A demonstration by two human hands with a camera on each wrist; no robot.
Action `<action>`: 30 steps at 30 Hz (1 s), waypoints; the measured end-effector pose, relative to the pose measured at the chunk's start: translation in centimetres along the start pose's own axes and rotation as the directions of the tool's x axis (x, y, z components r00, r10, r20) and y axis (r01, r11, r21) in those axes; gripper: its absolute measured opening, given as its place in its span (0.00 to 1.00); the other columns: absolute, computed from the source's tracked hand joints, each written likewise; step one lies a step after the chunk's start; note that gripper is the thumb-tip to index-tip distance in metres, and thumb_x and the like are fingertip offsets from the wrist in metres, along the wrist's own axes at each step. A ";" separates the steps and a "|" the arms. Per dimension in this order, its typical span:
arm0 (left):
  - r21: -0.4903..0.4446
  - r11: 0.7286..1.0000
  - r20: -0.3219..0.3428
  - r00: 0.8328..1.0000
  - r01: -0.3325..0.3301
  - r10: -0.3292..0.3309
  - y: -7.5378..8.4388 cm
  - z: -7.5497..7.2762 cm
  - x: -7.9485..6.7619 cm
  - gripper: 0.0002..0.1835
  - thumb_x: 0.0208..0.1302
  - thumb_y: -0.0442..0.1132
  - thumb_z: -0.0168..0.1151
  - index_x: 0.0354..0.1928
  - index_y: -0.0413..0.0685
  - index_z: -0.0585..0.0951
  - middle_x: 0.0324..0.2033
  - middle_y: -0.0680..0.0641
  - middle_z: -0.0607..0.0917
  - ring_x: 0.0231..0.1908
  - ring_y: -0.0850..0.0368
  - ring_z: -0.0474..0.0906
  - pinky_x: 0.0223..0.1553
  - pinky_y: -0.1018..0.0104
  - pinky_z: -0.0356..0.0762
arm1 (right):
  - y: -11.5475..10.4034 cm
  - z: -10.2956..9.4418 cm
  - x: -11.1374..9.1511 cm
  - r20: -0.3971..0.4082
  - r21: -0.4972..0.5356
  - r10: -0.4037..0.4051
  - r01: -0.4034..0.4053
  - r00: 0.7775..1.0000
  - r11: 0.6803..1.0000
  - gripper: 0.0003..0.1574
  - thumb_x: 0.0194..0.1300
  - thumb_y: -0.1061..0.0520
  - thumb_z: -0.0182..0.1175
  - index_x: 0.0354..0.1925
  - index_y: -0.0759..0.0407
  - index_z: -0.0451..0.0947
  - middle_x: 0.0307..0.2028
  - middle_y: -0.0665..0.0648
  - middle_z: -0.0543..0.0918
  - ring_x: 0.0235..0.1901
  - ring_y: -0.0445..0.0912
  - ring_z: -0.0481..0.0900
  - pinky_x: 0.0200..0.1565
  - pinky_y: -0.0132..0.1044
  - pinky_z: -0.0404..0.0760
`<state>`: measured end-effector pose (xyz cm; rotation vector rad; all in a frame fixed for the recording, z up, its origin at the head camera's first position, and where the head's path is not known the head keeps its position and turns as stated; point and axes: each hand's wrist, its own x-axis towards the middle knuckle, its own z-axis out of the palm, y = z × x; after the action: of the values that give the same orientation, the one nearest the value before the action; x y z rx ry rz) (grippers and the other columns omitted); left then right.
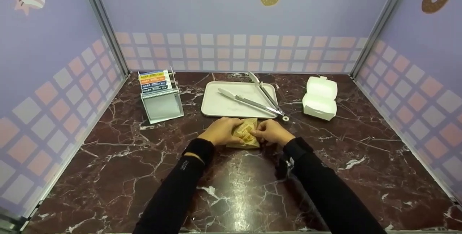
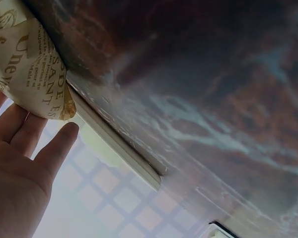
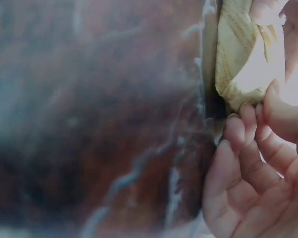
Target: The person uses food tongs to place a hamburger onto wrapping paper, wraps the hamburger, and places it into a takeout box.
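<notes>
A bundle wrapped in yellowish printed paper [image 1: 244, 133] lies on the dark marbled table, just in front of the tray. My left hand [image 1: 222, 132] holds its left side, thumb on the near part and fingers toward the far edge. In the left wrist view, the fingers [image 2: 27, 131] lie along the lettered paper [image 2: 32, 69]. At the bundle's right end, my right hand [image 1: 273, 132] pinches the paper between thumb and fingertips. The right wrist view shows folded paper [image 3: 238, 59] above that hand's bent fingers [image 3: 243, 148]. What the paper encloses is hidden.
Behind the bundle is a pale tray [image 1: 213, 106], with metal tongs [image 1: 249, 101] spread across it, their ringed end over its front right corner. To the left stands a holder [image 1: 163, 106] with several colourful packs [image 1: 154, 82]. An open white clamshell box [image 1: 320, 98] sits right.
</notes>
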<state>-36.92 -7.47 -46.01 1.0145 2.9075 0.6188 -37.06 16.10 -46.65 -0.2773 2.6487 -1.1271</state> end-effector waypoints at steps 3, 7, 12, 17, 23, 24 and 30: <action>-0.015 1.000 0.002 1.000 0.014 -0.014 0.0 0.0 0.1 0.43 0.59 0.51 0.82 0.74 0.45 0.76 0.68 0.44 0.82 0.68 0.40 0.77 0.72 0.48 0.71 | -0.4 -0.5 -0.1 -0.124 -0.020 -0.051 0.049 0.991 0.999 0.16 0.73 0.53 0.70 0.30 0.58 0.78 0.27 0.54 0.83 0.27 0.44 0.81 0.31 0.35 0.84; -0.016 1.000 -0.002 1.000 0.022 -0.022 -0.1 0.2 0.1 0.41 0.58 0.50 0.82 0.72 0.47 0.79 0.65 0.44 0.85 0.63 0.40 0.81 0.68 0.47 0.76 | -1.2 -0.2 0.0 -0.212 -0.199 -0.328 0.288 0.920 0.937 0.12 0.70 0.56 0.72 0.43 0.64 0.85 0.40 0.60 0.88 0.40 0.53 0.84 0.48 0.45 0.84; -0.016 1.000 -0.038 0.999 -0.015 0.015 -0.3 0.5 0.0 0.28 0.58 0.46 0.82 0.58 0.43 0.85 0.51 0.44 0.90 0.51 0.43 0.85 0.56 0.48 0.82 | -1.7 1.0 -0.3 0.030 -0.380 -0.550 0.519 0.834 0.766 0.41 0.66 0.49 0.76 0.69 0.68 0.77 0.65 0.65 0.82 0.63 0.60 0.82 0.68 0.53 0.78; -0.052 0.998 -0.051 0.998 -0.025 0.022 -0.3 0.7 0.0 0.32 0.60 0.47 0.81 0.64 0.41 0.83 0.52 0.43 0.90 0.51 0.44 0.86 0.56 0.49 0.83 | -1.7 1.5 -0.5 0.049 -0.413 -0.525 0.496 0.850 0.764 0.44 0.63 0.50 0.78 0.69 0.70 0.76 0.65 0.66 0.82 0.65 0.60 0.81 0.69 0.53 0.76; -0.099 0.995 -0.019 1.000 0.000 -0.002 -0.2 0.2 -0.2 0.34 0.59 0.46 0.81 0.65 0.42 0.81 0.55 0.42 0.89 0.53 0.44 0.85 0.59 0.50 0.81 | -1.8 1.4 -0.4 0.063 -0.442 -0.508 0.481 0.859 0.757 0.47 0.64 0.48 0.77 0.72 0.70 0.73 0.69 0.68 0.77 0.68 0.62 0.77 0.72 0.53 0.73; -0.110 0.994 -0.014 1.000 -0.001 0.000 -0.3 0.1 -0.2 0.33 0.59 0.45 0.81 0.65 0.42 0.81 0.55 0.43 0.88 0.53 0.45 0.84 0.59 0.50 0.81 | -1.8 1.4 -0.4 0.063 -0.444 -0.511 0.483 0.857 0.755 0.47 0.63 0.48 0.77 0.71 0.70 0.73 0.68 0.67 0.78 0.67 0.62 0.78 0.71 0.53 0.75; -0.179 0.984 -0.005 1.000 -0.025 0.025 -0.6 -0.3 -0.8 0.34 0.63 0.43 0.79 0.68 0.39 0.79 0.63 0.40 0.83 0.62 0.43 0.80 0.68 0.50 0.75 | -1.9 1.6 -0.1 0.051 -0.445 -0.503 0.471 0.863 0.762 0.46 0.60 0.48 0.79 0.69 0.67 0.77 0.65 0.65 0.82 0.63 0.60 0.82 0.68 0.52 0.78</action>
<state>-36.70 -8.48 -46.03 1.0294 2.7829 0.8654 -36.30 13.79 -46.36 -1.0931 2.9618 -0.6175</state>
